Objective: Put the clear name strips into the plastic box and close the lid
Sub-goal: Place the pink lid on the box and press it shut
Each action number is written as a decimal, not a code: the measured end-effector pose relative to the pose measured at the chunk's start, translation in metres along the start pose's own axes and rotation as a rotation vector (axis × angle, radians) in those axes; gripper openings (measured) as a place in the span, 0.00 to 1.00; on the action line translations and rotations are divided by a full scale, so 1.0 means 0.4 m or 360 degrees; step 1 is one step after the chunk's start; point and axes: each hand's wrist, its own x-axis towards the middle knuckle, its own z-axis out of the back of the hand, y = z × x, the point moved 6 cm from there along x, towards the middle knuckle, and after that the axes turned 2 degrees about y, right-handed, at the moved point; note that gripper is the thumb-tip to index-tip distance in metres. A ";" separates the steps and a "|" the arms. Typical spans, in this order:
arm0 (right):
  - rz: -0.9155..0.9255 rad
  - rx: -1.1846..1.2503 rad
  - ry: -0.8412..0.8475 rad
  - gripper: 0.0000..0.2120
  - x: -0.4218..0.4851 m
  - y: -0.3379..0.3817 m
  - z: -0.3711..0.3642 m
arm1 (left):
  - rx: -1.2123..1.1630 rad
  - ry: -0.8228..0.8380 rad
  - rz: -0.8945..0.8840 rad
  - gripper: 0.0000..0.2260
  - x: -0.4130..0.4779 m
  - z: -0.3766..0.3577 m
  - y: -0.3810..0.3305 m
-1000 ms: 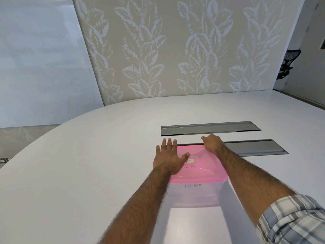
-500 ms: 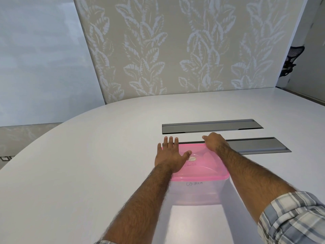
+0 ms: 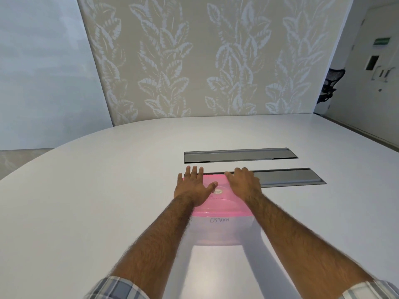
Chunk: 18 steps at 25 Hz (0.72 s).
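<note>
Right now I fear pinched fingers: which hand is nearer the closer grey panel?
Right. The right hand curls over the far right edge of the pink lid, just before the grey panel; the left hand lies flat on the lid's left.

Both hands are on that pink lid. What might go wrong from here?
1. Uneven seal: the left hand presses flat on the pink lid and the right hand curls over its far rim; nothing presses the near edge, so that side may stay unsnapped.
2. Sliding: the plastic box sits on a smooth table beside a grey panel; a hard push might shove it onto that.
</note>
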 end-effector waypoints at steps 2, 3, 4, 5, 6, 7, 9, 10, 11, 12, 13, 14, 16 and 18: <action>0.0056 -0.0051 0.0105 0.31 -0.044 0.020 -0.018 | 0.0004 0.0000 -0.0013 0.40 -0.001 0.001 0.000; 0.0092 -0.0094 0.0159 0.32 -0.067 0.029 -0.024 | 0.0000 0.0010 -0.0017 0.40 -0.001 0.002 -0.001; 0.0124 -0.0119 0.0197 0.32 -0.087 0.035 -0.029 | 0.0001 0.0027 -0.0018 0.40 -0.002 0.002 -0.001; 0.0148 -0.0117 0.0209 0.33 -0.102 0.041 -0.030 | 0.0010 0.0042 -0.0020 0.39 -0.003 0.005 -0.001; 0.0159 -0.0096 0.0213 0.33 -0.113 0.043 -0.028 | 0.0019 0.0052 -0.0026 0.38 -0.004 0.012 -0.004; 0.0166 -0.0071 0.0222 0.34 -0.122 0.044 -0.024 | 0.0021 0.0054 -0.0036 0.36 -0.008 0.019 -0.009; 0.0181 -0.0056 0.0247 0.36 -0.130 0.044 -0.021 | 0.0029 0.0032 -0.0075 0.32 -0.022 0.034 -0.024; 0.0186 -0.0058 0.0259 0.37 -0.133 0.044 -0.020 | 0.0021 0.0030 -0.0087 0.31 -0.031 0.036 -0.029; 0.0189 -0.0061 0.0266 0.38 -0.136 0.042 -0.018 | 0.0010 0.0043 -0.0086 0.30 -0.040 0.035 -0.030; 0.0191 -0.0060 0.0272 0.39 -0.139 0.040 -0.018 | 0.0001 0.0069 -0.0075 0.29 -0.051 0.028 -0.026; 0.0192 -0.0061 0.0279 0.38 -0.144 0.041 -0.017 | 0.0001 0.0092 -0.0061 0.29 -0.061 0.020 -0.019; 0.0193 -0.0070 0.0292 0.38 -0.148 0.042 -0.017 | 0.0001 0.0104 -0.0051 0.29 -0.070 0.011 -0.013; 0.0184 -0.0093 0.0316 0.37 -0.153 0.044 -0.019 | 0.0002 0.0093 -0.0041 0.29 -0.078 0.002 -0.006; 0.0168 -0.0114 0.0323 0.37 -0.156 0.043 -0.019 | 0.0017 0.0080 -0.0035 0.29 -0.080 -0.001 -0.007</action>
